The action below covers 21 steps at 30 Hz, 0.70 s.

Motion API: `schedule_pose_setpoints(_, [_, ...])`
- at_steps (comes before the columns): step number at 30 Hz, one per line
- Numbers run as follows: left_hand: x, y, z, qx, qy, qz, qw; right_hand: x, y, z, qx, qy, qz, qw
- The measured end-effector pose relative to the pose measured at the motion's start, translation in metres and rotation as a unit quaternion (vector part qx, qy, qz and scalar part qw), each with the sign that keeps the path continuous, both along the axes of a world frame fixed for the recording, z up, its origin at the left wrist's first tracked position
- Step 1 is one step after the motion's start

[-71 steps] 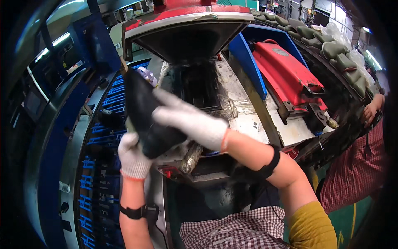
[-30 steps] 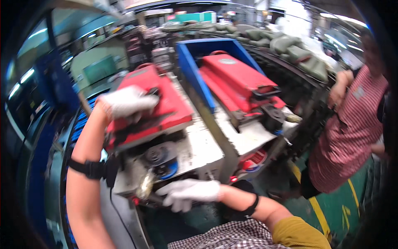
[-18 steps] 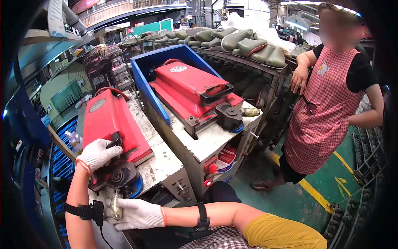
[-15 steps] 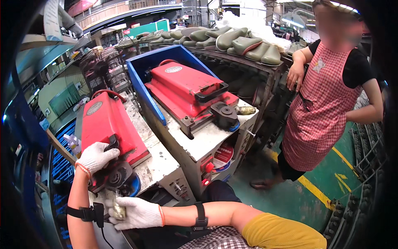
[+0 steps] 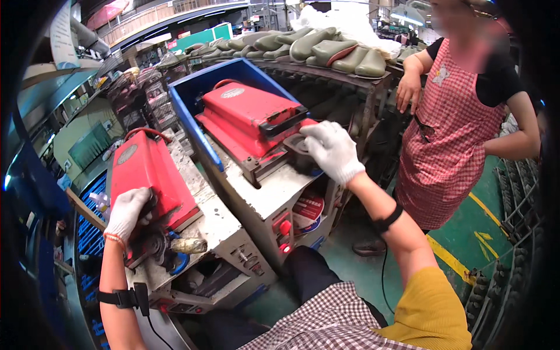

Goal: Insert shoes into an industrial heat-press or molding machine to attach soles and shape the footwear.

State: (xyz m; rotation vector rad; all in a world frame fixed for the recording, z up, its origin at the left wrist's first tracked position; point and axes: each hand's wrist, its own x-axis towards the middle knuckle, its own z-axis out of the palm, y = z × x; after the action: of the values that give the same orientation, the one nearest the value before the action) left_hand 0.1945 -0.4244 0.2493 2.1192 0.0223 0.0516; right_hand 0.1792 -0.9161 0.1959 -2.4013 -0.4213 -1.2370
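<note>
Two red metal machine covers stand side by side. On the left cover (image 5: 154, 181), my gloved left hand (image 5: 129, 214) is closed around the black handle at its front end. Below that hand, a lever with a worn brass-coloured grip (image 5: 189, 245) points right, untouched, by a blue ring (image 5: 179, 263). My gloved right hand (image 5: 333, 151) is at the front of the right cover (image 5: 251, 116), its fingers bent against a dark round lever hub (image 5: 298, 150). What lies under that palm is hidden. A black handle (image 5: 283, 122) sits just left of it.
A blue open-topped housing (image 5: 195, 131) surrounds the right machine. Olive shoes (image 5: 318, 46) are piled on a rack behind. At the right stands a person in a red checked apron (image 5: 446, 140), one hand near the rack. Red buttons (image 5: 284, 227) sit on the right machine's front.
My right hand has left the left machine's lever and moved up and right to the right machine. The left lever's grip now points right. My left hand stays on its handle.
</note>
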Motion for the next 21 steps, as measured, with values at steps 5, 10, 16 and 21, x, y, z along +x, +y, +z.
schedule_pose_setpoints(5, [0.032,0.028,-0.024,-0.053,-0.157,0.092,0.982,0.053,-0.043,-0.023,-0.045,0.268,-0.166,0.948])
schedule_pose_setpoints(10, [0.016,-0.081,-0.013,0.114,-0.290,-0.030,0.950,0.056,-0.045,-0.023,-0.046,0.275,-0.169,0.945])
schedule_pose_setpoints(16, [0.039,-0.209,-0.009,0.287,-0.391,-0.194,0.853,0.061,-0.046,-0.030,-0.049,0.240,-0.158,0.957])
schedule_pose_setpoints(21, [0.077,-0.283,-0.022,0.304,-0.416,-0.239,0.823,0.062,-0.046,-0.032,-0.054,0.242,-0.170,0.954])
